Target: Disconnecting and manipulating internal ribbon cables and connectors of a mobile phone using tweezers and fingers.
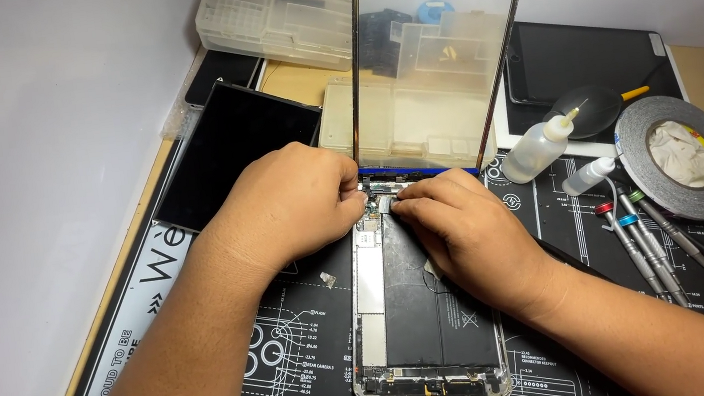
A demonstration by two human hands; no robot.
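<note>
An opened tablet body (426, 323) lies on a black printed work mat (301, 365), its black battery and circuit board exposed. Its clear glass front panel (434, 62) stands upright at the tablet's far end, still joined along the bottom edge. My left hand (290, 201) rests at the tablet's top left corner, fingertips pinched at the small connectors there. My right hand (463, 229) lies over the upper battery, fingertips pressing on the same connector area from the right. Whether either hand holds a small part is hidden by the fingers.
A black screen panel (242, 144) leans at left by the white wall. Clear plastic parts boxes (276, 19) stand behind. At right are a squeeze bottle (538, 148), a small dropper bottle (587, 176), a tape roll (678, 153), several screwdrivers (644, 247) and another dark tablet (585, 57).
</note>
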